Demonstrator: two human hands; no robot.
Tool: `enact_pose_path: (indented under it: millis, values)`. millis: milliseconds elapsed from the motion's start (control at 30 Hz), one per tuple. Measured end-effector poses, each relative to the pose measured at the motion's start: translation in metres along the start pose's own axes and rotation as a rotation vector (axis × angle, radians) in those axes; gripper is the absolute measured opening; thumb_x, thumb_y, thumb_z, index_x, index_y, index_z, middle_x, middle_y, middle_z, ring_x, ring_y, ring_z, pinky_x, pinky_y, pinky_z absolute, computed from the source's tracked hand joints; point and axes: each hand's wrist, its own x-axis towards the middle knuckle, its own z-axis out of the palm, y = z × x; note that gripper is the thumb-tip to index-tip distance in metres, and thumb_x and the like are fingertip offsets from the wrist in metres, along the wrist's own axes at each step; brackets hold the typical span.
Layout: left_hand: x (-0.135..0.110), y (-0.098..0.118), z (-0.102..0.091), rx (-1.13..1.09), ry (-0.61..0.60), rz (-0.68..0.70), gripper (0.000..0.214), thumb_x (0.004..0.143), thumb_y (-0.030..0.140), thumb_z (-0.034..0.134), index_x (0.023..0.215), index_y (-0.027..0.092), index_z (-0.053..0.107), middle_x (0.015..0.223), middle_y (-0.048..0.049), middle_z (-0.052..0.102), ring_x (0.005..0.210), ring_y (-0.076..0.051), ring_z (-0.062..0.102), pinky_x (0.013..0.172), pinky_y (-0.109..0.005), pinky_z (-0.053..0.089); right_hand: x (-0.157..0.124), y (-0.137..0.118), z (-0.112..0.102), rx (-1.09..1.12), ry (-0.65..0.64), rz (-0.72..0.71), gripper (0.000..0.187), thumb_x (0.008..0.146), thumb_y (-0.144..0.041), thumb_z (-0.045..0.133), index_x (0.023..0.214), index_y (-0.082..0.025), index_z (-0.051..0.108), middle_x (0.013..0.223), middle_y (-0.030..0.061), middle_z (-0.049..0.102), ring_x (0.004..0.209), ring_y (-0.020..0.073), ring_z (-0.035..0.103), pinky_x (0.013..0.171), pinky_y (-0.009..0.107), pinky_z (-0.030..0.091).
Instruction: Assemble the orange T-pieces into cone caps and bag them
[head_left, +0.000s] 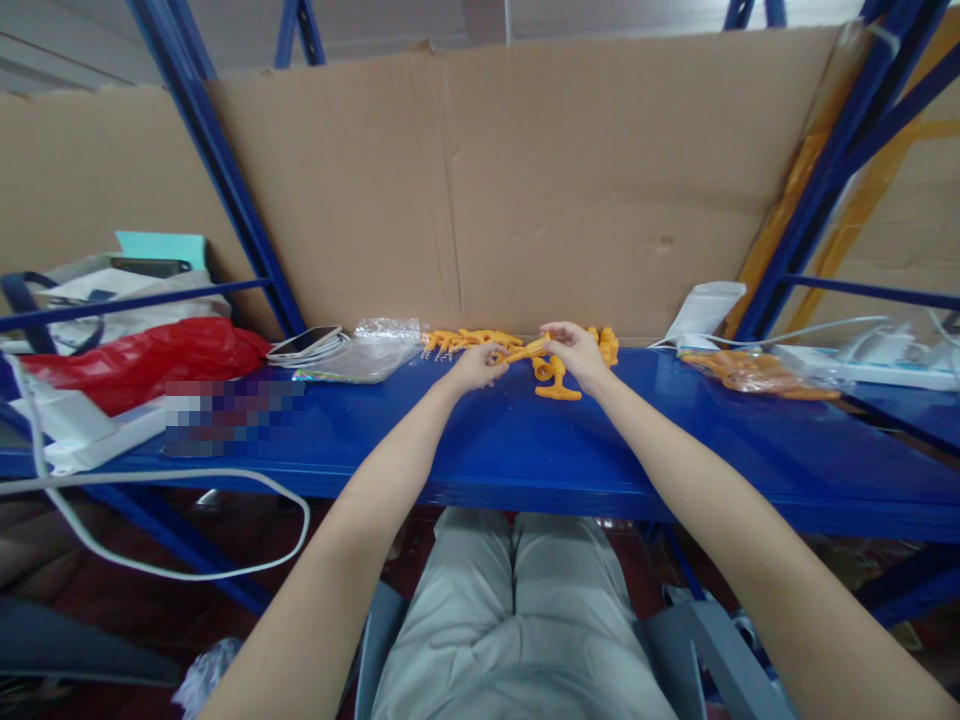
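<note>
My left hand [477, 368] and my right hand [576, 353] meet over the back part of the blue shelf. Between them is a yellow-orange plastic piece [529, 349], with fingers of both hands closed on it. Just below my right hand lies a yellow-orange T-handled piece [559, 382], beside a round cup-like yellow part [543, 369]. Behind my left hand is a row of yellow-orange handles [469, 338], with thin silvery tips pointing forward. More yellow parts [608, 346] stand behind my right hand, partly hidden by it.
A cardboard sheet [585, 190] walls off the back. On the left are a phone [309, 342], clear plastic bags [379, 355], a red bag [150, 358] and a white power strip [112, 435]. Bagged orange pieces [750, 370] lie right. A white cable [225, 575] hangs over the shelf's front edge.
</note>
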Motion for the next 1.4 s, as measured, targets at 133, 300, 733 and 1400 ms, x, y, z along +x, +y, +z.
enact_pose_path:
  millis: [133,300,733,1400]
  values:
    - [0.002,0.0,-0.002,0.0,0.216,0.055,0.03,0.085,0.016,0.06,0.114,0.019,0.063,0.058,0.0055,0.058,0.049,-0.012,0.059,0.06,-0.025,0.053,0.002,0.006,0.001,0.004,0.011,0.006,0.028,0.072,-0.027,0.07,0.097,-0.019,0.065,0.097,0.0049,0.067,0.09,0.017,0.066,0.087,0.036,0.054]
    - [0.002,-0.003,-0.006,0.078,0.286,0.12,0.034,0.087,0.012,0.055,0.12,0.017,0.06,0.065,0.003,0.064,0.056,-0.014,0.063,0.066,-0.026,0.054,0.004,0.013,0.0,0.038,-0.037,-0.036,0.031,0.072,-0.037,0.076,0.096,-0.02,0.066,0.092,0.0051,0.067,0.089,0.0187,0.066,0.086,0.038,0.056]
    - [-0.01,0.009,0.0,0.115,-0.111,0.074,0.035,0.092,0.032,0.058,0.12,0.015,0.069,0.073,-0.0015,0.067,0.044,-0.008,0.055,0.044,-0.019,0.045,0.005,0.004,-0.008,0.073,-0.033,-0.04,0.021,0.078,-0.036,0.072,0.093,-0.022,0.066,0.102,0.0057,0.072,0.097,0.0195,0.068,0.092,0.042,0.056]
    - [-0.01,0.023,0.013,-0.071,0.075,0.023,0.033,0.086,0.013,0.062,0.12,0.015,0.063,0.062,0.0052,0.059,0.046,-0.008,0.056,0.045,-0.018,0.045,0.004,0.0,0.004,0.118,0.019,-0.25,0.034,0.079,-0.046,0.073,0.1,-0.026,0.055,0.103,0.0048,0.066,0.104,0.0208,0.064,0.1,0.042,0.05]
